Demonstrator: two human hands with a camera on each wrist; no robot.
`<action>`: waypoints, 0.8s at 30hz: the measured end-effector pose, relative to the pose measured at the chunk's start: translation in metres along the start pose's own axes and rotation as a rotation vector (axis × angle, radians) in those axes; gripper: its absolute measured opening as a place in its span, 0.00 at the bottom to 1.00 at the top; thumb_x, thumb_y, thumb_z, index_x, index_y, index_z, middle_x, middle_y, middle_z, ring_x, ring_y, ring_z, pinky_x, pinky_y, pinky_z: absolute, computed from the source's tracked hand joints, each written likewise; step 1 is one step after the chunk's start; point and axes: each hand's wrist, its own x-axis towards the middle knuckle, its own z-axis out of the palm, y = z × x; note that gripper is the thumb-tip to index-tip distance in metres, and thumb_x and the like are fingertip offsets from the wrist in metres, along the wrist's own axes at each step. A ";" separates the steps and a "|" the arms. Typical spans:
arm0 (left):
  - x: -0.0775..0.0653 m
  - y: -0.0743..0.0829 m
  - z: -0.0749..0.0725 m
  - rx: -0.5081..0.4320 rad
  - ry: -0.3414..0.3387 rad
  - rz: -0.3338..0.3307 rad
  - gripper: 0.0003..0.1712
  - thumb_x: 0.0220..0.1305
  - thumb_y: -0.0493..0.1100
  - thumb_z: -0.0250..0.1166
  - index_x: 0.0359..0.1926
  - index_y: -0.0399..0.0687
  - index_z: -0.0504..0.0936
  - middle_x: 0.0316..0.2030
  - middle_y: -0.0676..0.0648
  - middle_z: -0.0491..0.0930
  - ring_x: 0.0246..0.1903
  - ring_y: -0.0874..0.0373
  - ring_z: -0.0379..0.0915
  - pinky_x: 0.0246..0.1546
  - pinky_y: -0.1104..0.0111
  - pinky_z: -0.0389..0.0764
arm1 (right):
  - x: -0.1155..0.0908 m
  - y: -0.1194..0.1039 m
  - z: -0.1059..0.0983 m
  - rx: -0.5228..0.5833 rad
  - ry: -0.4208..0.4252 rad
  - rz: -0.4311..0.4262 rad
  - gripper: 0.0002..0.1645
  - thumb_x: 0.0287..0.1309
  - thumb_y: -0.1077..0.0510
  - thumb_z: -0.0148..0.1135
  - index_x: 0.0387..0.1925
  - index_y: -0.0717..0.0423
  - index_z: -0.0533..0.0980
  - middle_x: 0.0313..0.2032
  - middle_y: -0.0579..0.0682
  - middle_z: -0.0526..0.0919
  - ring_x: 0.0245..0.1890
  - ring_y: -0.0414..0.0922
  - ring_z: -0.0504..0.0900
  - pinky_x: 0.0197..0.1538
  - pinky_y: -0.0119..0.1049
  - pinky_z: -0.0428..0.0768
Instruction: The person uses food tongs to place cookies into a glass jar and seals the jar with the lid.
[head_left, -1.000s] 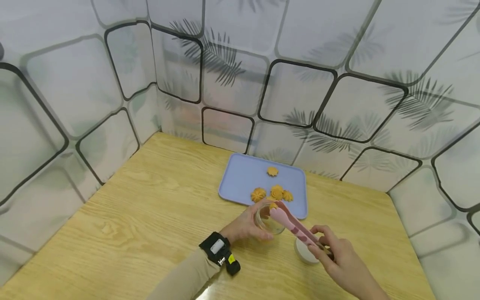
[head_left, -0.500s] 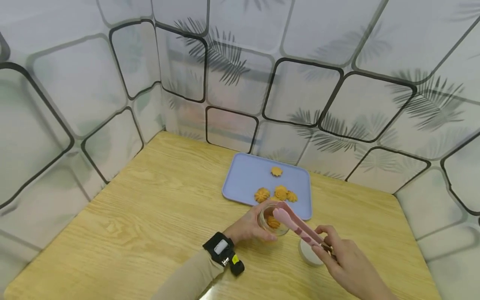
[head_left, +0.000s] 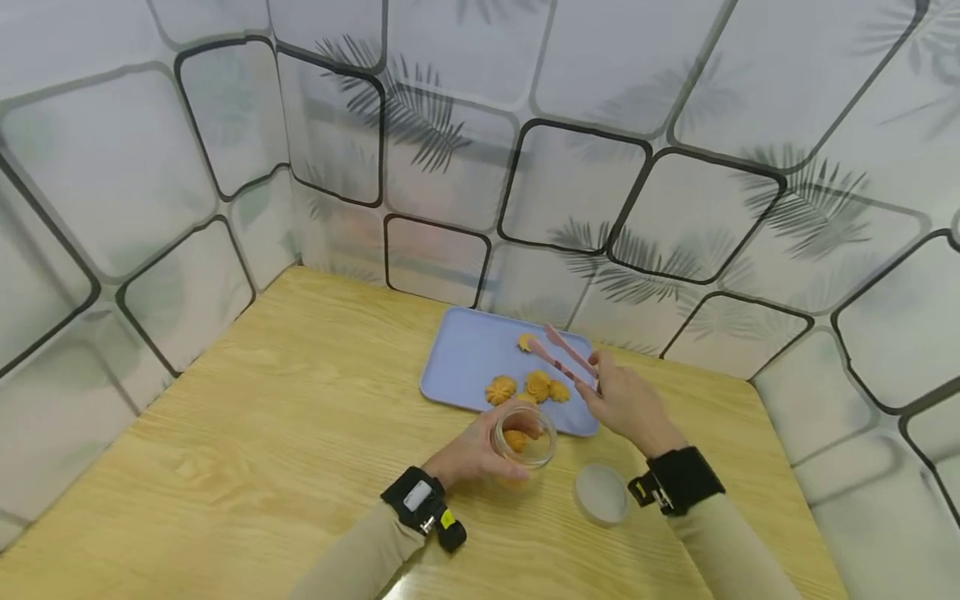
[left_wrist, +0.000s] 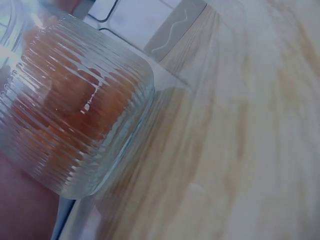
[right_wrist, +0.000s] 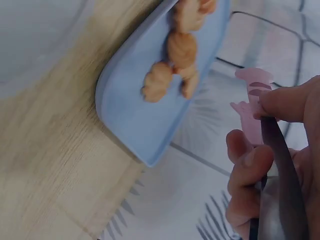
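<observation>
My left hand (head_left: 474, 452) grips a ribbed glass jar (left_wrist: 107, 135) on its left side, its mouth tilted toward me. Orange-brown cookies (head_left: 514, 441) show inside through the glass. With thumb and fingers, my right hand (head_left: 632, 406) holds pink-tipped tongs (head_left: 555, 361) over the back right of the blue tray (head_left: 468, 350). The tongs' arms stand apart, with no cookie visible between them in the right wrist view. One tip overlaps a lone cookie (head_left: 524, 342) in the head view; contact cannot be judged. Nearer me on the tray lie several piped cookies (head_left: 500, 390).
A round whitish lid (head_left: 602, 494) lies on the wooden table (head_left: 300, 392), right of the jar and below the right wrist. Behind the tray rises a patterned curtain (head_left: 442, 258), which also runs along the left and right sides.
A cookie held at the tongs' tips dropped into the jar. My right hand then carried the spread tongs away from the jar, up and back over the tray. The left hand keeps the jar.
</observation>
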 end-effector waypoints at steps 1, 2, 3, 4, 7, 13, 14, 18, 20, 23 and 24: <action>-0.001 0.000 -0.001 0.000 0.001 0.001 0.43 0.54 0.53 0.79 0.67 0.49 0.70 0.59 0.32 0.75 0.61 0.47 0.72 0.65 0.57 0.74 | 0.009 0.001 0.005 -0.018 -0.009 0.001 0.23 0.70 0.52 0.60 0.56 0.65 0.69 0.22 0.50 0.77 0.18 0.42 0.72 0.23 0.37 0.68; -0.002 0.000 -0.002 0.000 0.001 0.003 0.43 0.54 0.53 0.79 0.67 0.48 0.70 0.59 0.31 0.75 0.61 0.47 0.72 0.64 0.57 0.74 | 0.017 0.001 0.010 -0.030 -0.016 0.005 0.23 0.71 0.52 0.60 0.56 0.65 0.69 0.23 0.51 0.78 0.18 0.43 0.72 0.23 0.37 0.68; -0.003 -0.001 -0.002 -0.003 -0.001 0.002 0.44 0.54 0.54 0.79 0.67 0.48 0.69 0.59 0.31 0.74 0.61 0.47 0.72 0.64 0.57 0.74 | 0.023 0.001 0.015 -0.041 -0.019 0.010 0.23 0.70 0.52 0.60 0.55 0.66 0.69 0.23 0.52 0.78 0.18 0.44 0.72 0.23 0.38 0.68; -0.003 -0.001 -0.003 -0.005 -0.004 0.002 0.44 0.53 0.55 0.79 0.67 0.48 0.69 0.59 0.30 0.74 0.61 0.47 0.72 0.65 0.57 0.74 | 0.028 0.000 0.019 -0.050 -0.028 0.022 0.23 0.71 0.51 0.59 0.55 0.65 0.69 0.23 0.53 0.78 0.18 0.45 0.72 0.22 0.38 0.67; -0.003 -0.003 -0.002 -0.011 -0.017 0.003 0.46 0.53 0.56 0.79 0.67 0.45 0.68 0.58 0.29 0.74 0.61 0.46 0.72 0.65 0.56 0.74 | 0.038 -0.001 0.032 -0.055 -0.048 0.064 0.22 0.71 0.51 0.59 0.54 0.65 0.68 0.24 0.55 0.78 0.17 0.47 0.73 0.21 0.38 0.68; -0.003 -0.004 -0.003 -0.037 -0.023 0.001 0.51 0.54 0.54 0.79 0.70 0.37 0.64 0.59 0.28 0.73 0.62 0.44 0.72 0.65 0.55 0.75 | 0.051 -0.002 0.050 -0.070 -0.088 0.143 0.23 0.72 0.50 0.55 0.54 0.65 0.66 0.27 0.58 0.78 0.19 0.49 0.75 0.20 0.40 0.71; -0.002 -0.003 -0.003 -0.038 -0.022 0.001 0.51 0.54 0.53 0.79 0.71 0.36 0.63 0.59 0.28 0.73 0.62 0.43 0.72 0.65 0.55 0.75 | 0.052 -0.001 0.052 -0.069 -0.088 0.147 0.23 0.72 0.50 0.55 0.54 0.65 0.66 0.27 0.59 0.78 0.20 0.50 0.76 0.20 0.41 0.71; -0.001 0.000 -0.002 -0.040 -0.015 0.007 0.49 0.53 0.51 0.79 0.70 0.38 0.65 0.59 0.28 0.74 0.62 0.43 0.72 0.65 0.56 0.75 | 0.057 0.001 0.056 -0.058 -0.057 0.148 0.18 0.72 0.53 0.55 0.51 0.64 0.66 0.28 0.60 0.77 0.22 0.52 0.76 0.22 0.43 0.72; 0.000 0.001 -0.002 -0.033 -0.011 0.014 0.48 0.53 0.50 0.79 0.70 0.40 0.66 0.58 0.28 0.74 0.61 0.43 0.72 0.65 0.57 0.74 | 0.058 0.003 0.057 -0.054 -0.046 0.142 0.15 0.71 0.55 0.56 0.48 0.63 0.65 0.26 0.59 0.76 0.22 0.53 0.75 0.22 0.44 0.72; 0.000 0.001 -0.002 -0.023 -0.010 0.024 0.47 0.53 0.51 0.79 0.69 0.42 0.67 0.57 0.28 0.75 0.61 0.42 0.73 0.66 0.58 0.74 | 0.057 0.004 0.059 -0.059 -0.038 0.136 0.12 0.70 0.58 0.57 0.45 0.61 0.64 0.24 0.58 0.76 0.22 0.53 0.76 0.23 0.46 0.73; 0.000 0.001 -0.003 -0.023 -0.011 0.028 0.47 0.53 0.52 0.79 0.69 0.41 0.67 0.57 0.28 0.75 0.61 0.41 0.73 0.66 0.57 0.74 | 0.056 0.004 0.059 -0.059 -0.035 0.134 0.12 0.70 0.59 0.57 0.45 0.60 0.64 0.24 0.57 0.76 0.22 0.53 0.76 0.23 0.47 0.73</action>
